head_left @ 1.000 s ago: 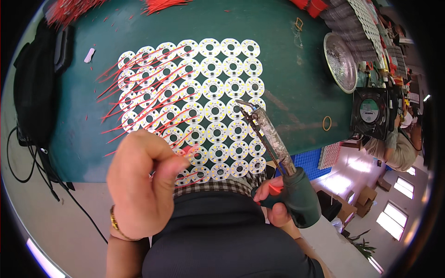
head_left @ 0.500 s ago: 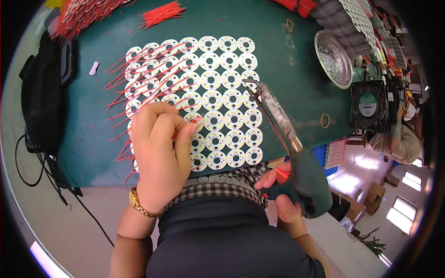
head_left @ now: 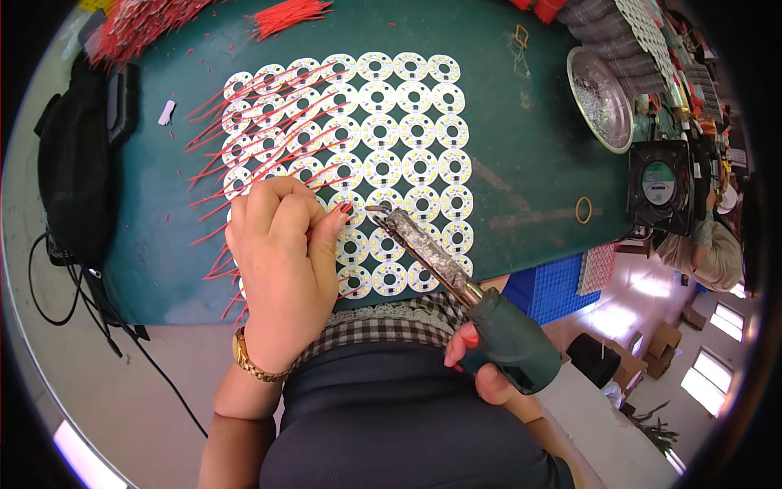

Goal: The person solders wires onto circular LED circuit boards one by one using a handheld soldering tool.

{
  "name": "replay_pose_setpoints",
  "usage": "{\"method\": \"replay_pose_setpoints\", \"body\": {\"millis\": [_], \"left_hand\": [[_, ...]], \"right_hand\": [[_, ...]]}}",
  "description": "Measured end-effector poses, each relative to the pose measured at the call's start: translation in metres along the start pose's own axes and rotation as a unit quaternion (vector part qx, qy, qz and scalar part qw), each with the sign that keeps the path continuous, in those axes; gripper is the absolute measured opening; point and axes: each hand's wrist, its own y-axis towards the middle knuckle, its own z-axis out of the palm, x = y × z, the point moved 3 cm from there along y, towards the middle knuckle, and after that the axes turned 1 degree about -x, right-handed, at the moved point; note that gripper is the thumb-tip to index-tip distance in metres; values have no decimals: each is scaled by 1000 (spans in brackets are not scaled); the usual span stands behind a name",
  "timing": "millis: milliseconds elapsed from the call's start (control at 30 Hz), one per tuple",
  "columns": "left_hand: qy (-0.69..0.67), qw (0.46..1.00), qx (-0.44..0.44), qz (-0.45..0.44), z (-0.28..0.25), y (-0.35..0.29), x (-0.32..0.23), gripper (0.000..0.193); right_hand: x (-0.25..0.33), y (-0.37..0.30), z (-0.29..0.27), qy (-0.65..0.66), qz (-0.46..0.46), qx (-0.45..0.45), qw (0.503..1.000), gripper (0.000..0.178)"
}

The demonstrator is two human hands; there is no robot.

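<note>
Boards (head_left: 370, 169), small, round and white, lie edge to edge in rows and columns on the dark green table (head_left: 542, 134), just in front of the person. Each is a flat ring with a dark hole at its centre, small yellow squares set around the face and a little black part near the hole. Thin red wires (head_left: 204, 138) lie slantwise across the columns on the left, their loose ends fanning out past the edge of the group; the columns on the right are bare white.

The left hand (head_left: 281, 248) is closed, knuckles up, over the lower left part of the group. Its thumb and forefinger pinch a short red wire end (head_left: 346, 208) above one board; whether the wire touches that board cannot be told.

The right hand (head_left: 493, 385) is wrapped around the grip of a soldering iron (head_left: 493, 322), partly hidden behind the dark green handle. The scorched, mottled metal barrel slants up and left, with a thin bent tip (head_left: 373, 209) over the neighbouring board, near the pinched wire.

A gold-coloured wristband (head_left: 248, 359) circles the left wrist. Beyond the boards lies a bundle of red wire pieces (head_left: 289, 16); a shallow metal bowl (head_left: 601, 102) stands off to the right.
</note>
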Motion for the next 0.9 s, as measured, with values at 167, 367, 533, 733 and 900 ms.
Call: {"method": "replay_pose_setpoints", "body": {"millis": [167,367,533,733,900], "left_hand": [[8,1000,2,-2,1,-1,-2,16],[13,1000,-5,0,1,-3,0,16],[25,1000,-8,0,3,-2,0,16],[33,999,-7,-3,3,-1,-3,16],[35,999,-6,-5,2,-1,-4,16]], "right_hand": [[-15,-3,-5,55,-46,14,997,51],[-21,-2,-10,43,-77,68,994,45],[13,14,5,-94,-88,46,991,41],[4,7,3,-34,55,-29,998,38],[3,6,2,-132,37,-17,990,39]]}}
